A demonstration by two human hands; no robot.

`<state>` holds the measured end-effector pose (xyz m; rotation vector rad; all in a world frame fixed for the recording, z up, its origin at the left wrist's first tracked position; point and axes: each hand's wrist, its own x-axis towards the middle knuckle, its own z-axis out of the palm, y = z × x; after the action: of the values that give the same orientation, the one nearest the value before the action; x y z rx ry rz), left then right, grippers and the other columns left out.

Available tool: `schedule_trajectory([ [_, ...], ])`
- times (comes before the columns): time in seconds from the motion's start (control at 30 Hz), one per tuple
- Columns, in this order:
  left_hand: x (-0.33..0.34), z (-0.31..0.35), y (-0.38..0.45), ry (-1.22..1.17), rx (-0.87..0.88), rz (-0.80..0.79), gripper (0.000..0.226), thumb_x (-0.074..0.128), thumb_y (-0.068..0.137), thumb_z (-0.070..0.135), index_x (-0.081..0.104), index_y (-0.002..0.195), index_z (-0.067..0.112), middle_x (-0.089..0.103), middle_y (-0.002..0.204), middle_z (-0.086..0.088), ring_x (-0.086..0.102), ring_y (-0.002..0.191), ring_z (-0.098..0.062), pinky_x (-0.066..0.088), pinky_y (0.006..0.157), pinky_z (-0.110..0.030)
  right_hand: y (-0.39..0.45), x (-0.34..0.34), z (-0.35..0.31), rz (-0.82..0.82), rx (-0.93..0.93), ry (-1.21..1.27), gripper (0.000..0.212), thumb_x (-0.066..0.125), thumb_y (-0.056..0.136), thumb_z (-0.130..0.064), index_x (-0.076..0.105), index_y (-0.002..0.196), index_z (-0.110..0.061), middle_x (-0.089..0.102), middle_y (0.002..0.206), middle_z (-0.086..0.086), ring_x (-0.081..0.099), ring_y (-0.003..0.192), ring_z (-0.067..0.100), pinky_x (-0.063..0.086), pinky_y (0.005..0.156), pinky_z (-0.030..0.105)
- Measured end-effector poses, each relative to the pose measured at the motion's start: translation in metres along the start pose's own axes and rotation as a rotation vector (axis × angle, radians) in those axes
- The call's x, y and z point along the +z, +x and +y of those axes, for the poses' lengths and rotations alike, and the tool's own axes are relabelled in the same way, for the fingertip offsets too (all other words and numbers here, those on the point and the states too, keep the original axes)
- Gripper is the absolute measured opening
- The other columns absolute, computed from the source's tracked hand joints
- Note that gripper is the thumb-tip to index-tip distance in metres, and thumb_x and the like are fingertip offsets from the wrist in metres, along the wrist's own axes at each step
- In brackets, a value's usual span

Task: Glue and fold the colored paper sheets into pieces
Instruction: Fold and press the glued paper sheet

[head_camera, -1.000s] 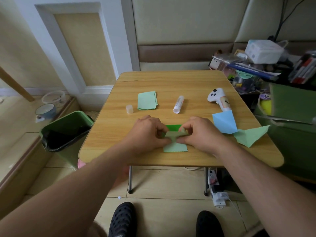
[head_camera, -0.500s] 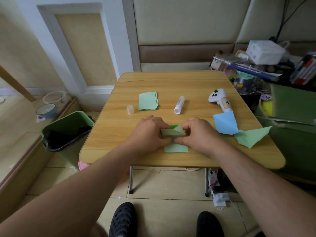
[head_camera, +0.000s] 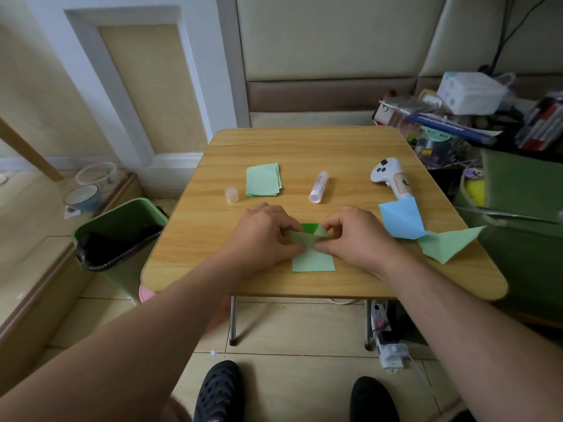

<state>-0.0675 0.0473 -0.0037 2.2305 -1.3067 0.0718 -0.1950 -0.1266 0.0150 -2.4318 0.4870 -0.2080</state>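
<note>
Left hand (head_camera: 263, 236) and right hand (head_camera: 355, 236) side by side over near centre of table (head_camera: 304, 141), fingertips meeting on green sheet (head_camera: 313, 260). Both hands curled, pinching folded upper part of sheet between thumb and fingers; lower part flat on table, just below the fingertips. Darker green face showing in small gap above and between the hands.

Beyond left hand: stack (head_camera: 263, 180) of pale green sheets, flat, well apart from the fingers. Left of stack, just beside it: small clear cap (head_camera: 231, 195), upright. Beyond the gap between the hands: glue stick (head_camera: 318, 187), lying on its side, uncapped end toward the hands. Beyond and right of right hand: white controller (head_camera: 391, 179), lying flat.

Right of right hand, near but apart: folded blue piece (head_camera: 402, 220), its far edge overlapping controller handle. Further right, touching blue piece at one corner: folded pale green piece (head_camera: 449, 243), tip past table edge.

Left of left hand, off table, on floor: green bin (head_camera: 118, 236) with black liner
</note>
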Motion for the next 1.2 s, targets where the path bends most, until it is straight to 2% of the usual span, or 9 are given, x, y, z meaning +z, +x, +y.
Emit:
schedule_trajectory([
  [0.1,0.003,0.005,0.001,0.032,0.013,0.006,0.03,0.072,0.073,0.055,0.078,0.098,0.039,0.057,0.083,0.02,0.052,0.088,-0.011,0.05,0.083,-0.045,0.0,0.004,-0.004,0.0,-0.012,-0.014,0.025,0.09,0.077,-0.038,0.068,0.067,-0.032,0.056,0.085,-0.008,0.054,0.078,0.012,0.042,0.062,0.03],
  [0.23,0.001,0.0,0.0,0.055,0.0,0.016,0.025,0.081,0.076,0.047,0.078,0.098,0.036,0.059,0.083,0.017,0.052,0.089,-0.014,0.049,0.085,-0.045,0.002,-0.001,0.002,-0.001,0.009,-0.013,0.017,0.089,0.079,-0.034,0.072,0.075,-0.032,0.059,0.089,-0.009,0.058,0.084,0.014,0.05,0.075,0.035],
  [0.37,-0.004,-0.007,-0.001,0.07,-0.037,0.034,0.017,0.082,0.075,0.043,0.075,0.088,0.035,0.06,0.082,0.015,0.053,0.09,-0.016,0.048,0.089,-0.045,0.003,-0.006,0.009,0.016,0.024,-0.01,0.011,0.087,0.081,-0.03,0.077,0.086,-0.032,0.062,0.096,-0.01,0.059,0.091,0.013,0.055,0.086,0.04],
  [0.53,0.0,0.0,0.002,0.074,-0.027,0.024,0.026,0.082,0.077,0.046,0.078,0.101,0.037,0.059,0.084,0.016,0.053,0.092,-0.015,0.045,0.086,-0.04,0.004,0.001,0.003,0.031,0.014,-0.009,0.016,0.088,0.078,-0.037,0.074,0.08,-0.032,0.058,0.092,-0.01,0.056,0.086,0.011,0.054,0.079,0.038],
  [0.67,0.005,0.008,0.004,0.072,-0.008,0.032,0.023,0.08,0.076,0.042,0.078,0.099,0.04,0.06,0.085,0.015,0.052,0.091,-0.014,0.042,0.082,-0.037,0.006,0.007,-0.004,0.026,-0.008,-0.03,0.019,0.089,0.078,-0.039,0.073,0.081,-0.029,0.053,0.091,-0.013,0.05,0.081,0.006,0.045,0.07,0.033],
  [0.93,0.001,-0.005,0.003,0.088,-0.061,0.037,0.025,0.08,0.079,0.041,0.079,0.102,0.035,0.06,0.084,0.016,0.053,0.093,-0.016,0.043,0.086,-0.038,0.009,-0.002,0.009,0.055,0.029,-0.018,0.017,0.089,0.078,-0.034,0.073,0.082,-0.032,0.058,0.093,-0.011,0.058,0.088,0.012,0.054,0.085,0.04],
  [1.2,0.007,0.006,0.008,0.087,-0.048,0.057,0.025,0.079,0.075,0.044,0.078,0.1,0.04,0.062,0.085,0.014,0.051,0.092,-0.015,0.038,0.08,-0.035,0.012,0.008,0.001,0.046,-0.002,-0.02,0.019,0.088,0.079,-0.038,0.071,0.077,-0.029,0.055,0.09,-0.012,0.055,0.084,0.011,0.05,0.076,0.036],
])
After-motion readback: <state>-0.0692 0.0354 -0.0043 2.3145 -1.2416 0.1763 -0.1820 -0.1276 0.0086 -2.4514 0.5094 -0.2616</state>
